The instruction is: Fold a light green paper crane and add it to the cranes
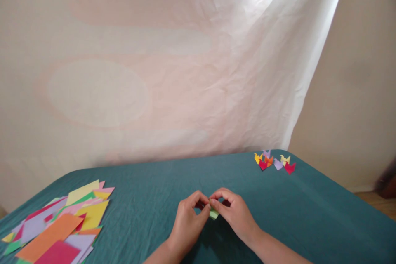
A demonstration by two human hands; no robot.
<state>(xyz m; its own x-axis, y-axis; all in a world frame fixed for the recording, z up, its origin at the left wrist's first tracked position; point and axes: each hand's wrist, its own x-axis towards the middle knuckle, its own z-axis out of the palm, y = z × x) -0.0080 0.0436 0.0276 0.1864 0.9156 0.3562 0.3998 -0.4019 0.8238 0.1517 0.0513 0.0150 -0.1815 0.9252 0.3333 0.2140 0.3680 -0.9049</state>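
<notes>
Bare forearms [276, 248] reach in over a green-clothed table [148, 202], one from 8 o'clock and one from 4 o'clock, slanting toward each other until the fingertips almost meet. The left hand [189, 222] leans in toward 1 o'clock, its back to the camera, wrist nearly straight, thumb and index finger bowed into a small ring. The right hand [236, 210] answers from the other side, knuckles arched, pointing toward 10 o'clock, the thumb laid under the curved index finger. Both pinches are drawn tight, tip to tip, on one small green paper [213, 214], just above the table at its near middle. The fingers cover most of it, so its full shape cannot be told; a pale green end shows below, toward 6 o'clock.

At 9 o'clock from the hands, well apart, loose sheets [49, 237] overlap in a spread pile of orange, red, lilac, yellow, pink and green. At 2 o'clock, near the table's far corner, seven folded birds [278, 164] cluster in red, orange, yellow, cream and lilac. Beyond, at 12 o'clock, hangs a pale, creased curtain [185, 90], brightest at its top right.
</notes>
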